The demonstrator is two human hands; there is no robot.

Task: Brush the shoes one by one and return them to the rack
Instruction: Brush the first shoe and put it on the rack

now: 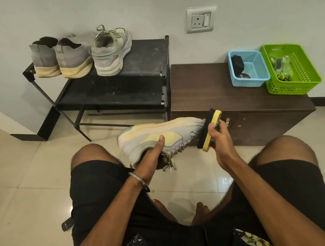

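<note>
Head view: left hand (153, 154) holds a shoe (159, 137), right hand (219, 139) grips the brush (211, 130). Upper left, three shoes (82, 53) sit on the rack (142, 56). Right, blue basket (253, 77) holds something dark, green basket (300, 72) small bits.

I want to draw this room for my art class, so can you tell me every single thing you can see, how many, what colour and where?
shoes on rack: three, grey with cream or pale soles, top shelf of the rack, heels toward the camera
held shoe: one, grey and pale yellow, in the air in front of the cabinet
brush: one, yellow back with black bristles, against the held shoe's toe
rack: one, black, against the wall
cabinet: one, dark brown, right of the rack
blue basket: one, on the cabinet, dark things inside
green basket: one, right of the blue one
wall socket: one, white, above the cabinet
remote: one, black, on the floor, left
left hand: inside the held shoe, thumb outside
right hand: grips the brush
</note>
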